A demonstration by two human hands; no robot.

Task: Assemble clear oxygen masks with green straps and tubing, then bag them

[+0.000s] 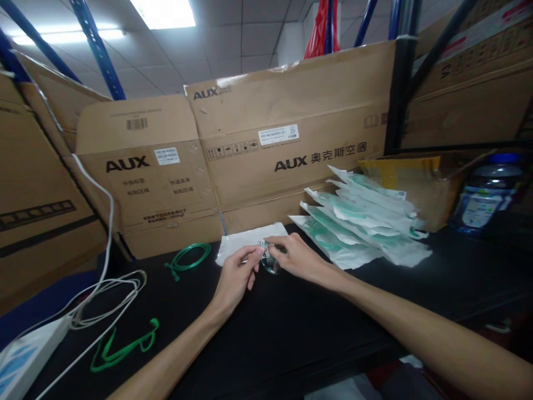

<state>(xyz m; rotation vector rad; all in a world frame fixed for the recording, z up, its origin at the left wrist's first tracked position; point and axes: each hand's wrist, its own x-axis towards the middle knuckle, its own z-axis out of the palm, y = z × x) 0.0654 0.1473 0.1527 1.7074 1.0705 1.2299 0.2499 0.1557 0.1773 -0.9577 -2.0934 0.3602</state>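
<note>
Both hands meet over the black table, around a small clear plastic mask (271, 268) mostly covered by the fingers. With thumb and index finger pinched together, my left hand (238, 272) grips the mask's upper part. From the other side, my right hand (300, 256) holds it, its index finger stretched across the top and the thumb below. A shiny little piece (262, 243) shows between the fingertips; its exact shape is too small to tell. Just behind the hands lies a flat white pouch (245, 238).
Left of the hands are a coiled green tube (189, 258), a green elastic strap (125, 351) and a white power strip (35, 355) with its cable. To the right, several white-and-clear packets (358, 222) are stacked beside an open carton (433, 189) and a blue-capped bottle (485, 194). Cardboard (291, 122) walls the back.
</note>
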